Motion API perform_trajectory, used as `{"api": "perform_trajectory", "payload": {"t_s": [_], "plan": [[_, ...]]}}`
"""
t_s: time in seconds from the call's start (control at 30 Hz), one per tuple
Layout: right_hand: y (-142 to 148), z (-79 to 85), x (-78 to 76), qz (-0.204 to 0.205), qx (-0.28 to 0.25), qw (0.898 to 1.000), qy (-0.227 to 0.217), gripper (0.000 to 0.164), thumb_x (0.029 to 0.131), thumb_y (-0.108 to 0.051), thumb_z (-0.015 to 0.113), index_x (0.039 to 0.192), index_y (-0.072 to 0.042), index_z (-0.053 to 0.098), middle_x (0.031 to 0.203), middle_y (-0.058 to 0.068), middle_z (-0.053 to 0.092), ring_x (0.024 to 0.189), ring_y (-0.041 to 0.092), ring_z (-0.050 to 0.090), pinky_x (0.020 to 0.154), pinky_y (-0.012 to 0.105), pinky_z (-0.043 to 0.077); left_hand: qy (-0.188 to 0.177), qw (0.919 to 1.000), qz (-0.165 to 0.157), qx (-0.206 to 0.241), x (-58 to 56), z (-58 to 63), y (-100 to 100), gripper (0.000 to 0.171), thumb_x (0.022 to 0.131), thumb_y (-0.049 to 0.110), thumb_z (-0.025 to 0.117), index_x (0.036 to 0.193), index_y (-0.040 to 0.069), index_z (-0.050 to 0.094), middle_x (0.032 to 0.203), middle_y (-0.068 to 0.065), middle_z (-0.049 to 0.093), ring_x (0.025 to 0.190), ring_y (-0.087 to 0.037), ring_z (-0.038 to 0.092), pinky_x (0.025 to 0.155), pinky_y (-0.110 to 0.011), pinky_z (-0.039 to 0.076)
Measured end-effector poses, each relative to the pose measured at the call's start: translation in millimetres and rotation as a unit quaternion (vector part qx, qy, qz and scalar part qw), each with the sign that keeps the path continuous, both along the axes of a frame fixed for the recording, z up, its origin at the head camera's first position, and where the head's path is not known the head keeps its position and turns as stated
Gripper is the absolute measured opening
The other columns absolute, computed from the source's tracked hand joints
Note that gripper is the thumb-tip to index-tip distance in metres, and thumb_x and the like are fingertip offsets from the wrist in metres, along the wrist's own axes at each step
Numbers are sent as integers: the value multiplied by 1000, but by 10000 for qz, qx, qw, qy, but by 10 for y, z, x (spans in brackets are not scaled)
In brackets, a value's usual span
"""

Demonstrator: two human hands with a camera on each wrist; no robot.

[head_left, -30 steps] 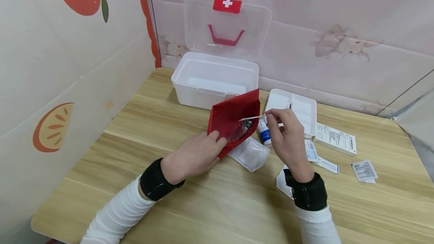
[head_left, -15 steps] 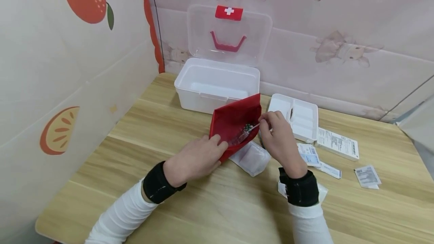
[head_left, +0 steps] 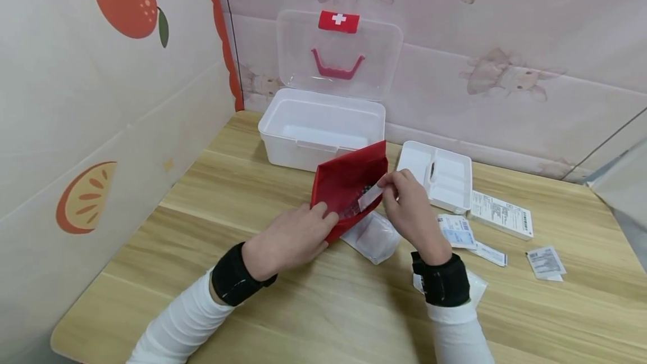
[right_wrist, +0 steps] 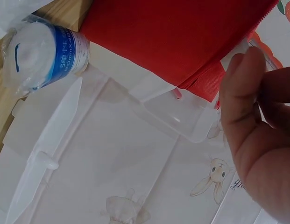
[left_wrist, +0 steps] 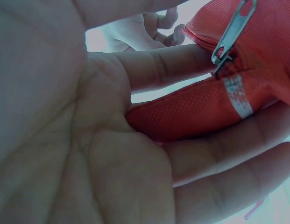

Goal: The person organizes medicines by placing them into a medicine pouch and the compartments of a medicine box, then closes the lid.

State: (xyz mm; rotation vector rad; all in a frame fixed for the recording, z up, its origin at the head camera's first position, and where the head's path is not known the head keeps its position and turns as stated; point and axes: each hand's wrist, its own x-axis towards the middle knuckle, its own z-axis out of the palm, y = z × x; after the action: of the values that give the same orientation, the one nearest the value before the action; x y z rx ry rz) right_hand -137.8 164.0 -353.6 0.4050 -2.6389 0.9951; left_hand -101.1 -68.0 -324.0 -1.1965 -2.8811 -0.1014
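Note:
My left hand grips the near-left edge of a red zip pouch. In the left wrist view the pouch's zip pull shows, with fabric between the fingers. The pouch mouth gapes, and some clear wrapping and small dark items lie inside. My right hand pinches a small flat white packet between thumb and fingers, its lower end within the pouch mouth. From the right wrist that hand sits at the zip edge, and the packet is mostly hidden.
Behind the pouch stands a white first-aid box with its clear lid raised. To the right are a divided white tray, a printed carton and several small packets. A wrapped bandage roll and a clear-wrapped pad lie near the pouch.
My right hand has moved left and slightly down, bringing the white packet from above the pouch into its mouth. The packet has turned its flat face to view. My left hand keeps its grip.

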Motion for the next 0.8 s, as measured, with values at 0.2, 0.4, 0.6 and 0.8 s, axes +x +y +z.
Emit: {"api": "perform_trajectory", "payload": {"t_s": [0.2, 0.4, 0.6, 0.8], "plan": [[-20, -16, -7, 141, -86, 9999, 23, 16, 97, 1, 51, 108, 1, 64, 95, 13, 60, 81, 23, 52, 69, 33, 46, 15, 10000, -13, 5, -1, -7, -3, 35, 87, 26, 77, 109, 4, 62, 98, -12, 64, 78, -22, 63, 72, -33, 59], [-17, -52, -47, 244, -166, 9993, 233, 19, 96, 3, 53, 115, 3, 59, 100, 17, 65, 77, 22, 57, 66, 30, 48, 94, 9999, -45, -25, -4, -11, -2, 36, 88, 25, 77, 112, 4, 62, 98, -12, 64, 78, -23, 64, 72, -34, 60], [-1, -62, -47, 272, -191, 9991, 273, 20, 95, 6, 55, 114, 3, 59, 107, 20, 66, 78, 24, 60, 67, 31, 51, 13, 9999, 21, -122, -3, -3, 7, 38, 90, 27, 75, 118, 4, 63, 101, -13, 65, 80, -23, 65, 74, -35, 60], [3, -46, -26, 276, -194, 9988, 363, 15, 94, 7, 57, 107, 3, 61, 104, 17, 63, 80, 22, 58, 68, 30, 51, -23, 9999, 37, -135, -1, -1, 8, 39, 90, 27, 75, 119, 5, 63, 102, -13, 65, 81, -23, 65, 74, -35, 60]]}}
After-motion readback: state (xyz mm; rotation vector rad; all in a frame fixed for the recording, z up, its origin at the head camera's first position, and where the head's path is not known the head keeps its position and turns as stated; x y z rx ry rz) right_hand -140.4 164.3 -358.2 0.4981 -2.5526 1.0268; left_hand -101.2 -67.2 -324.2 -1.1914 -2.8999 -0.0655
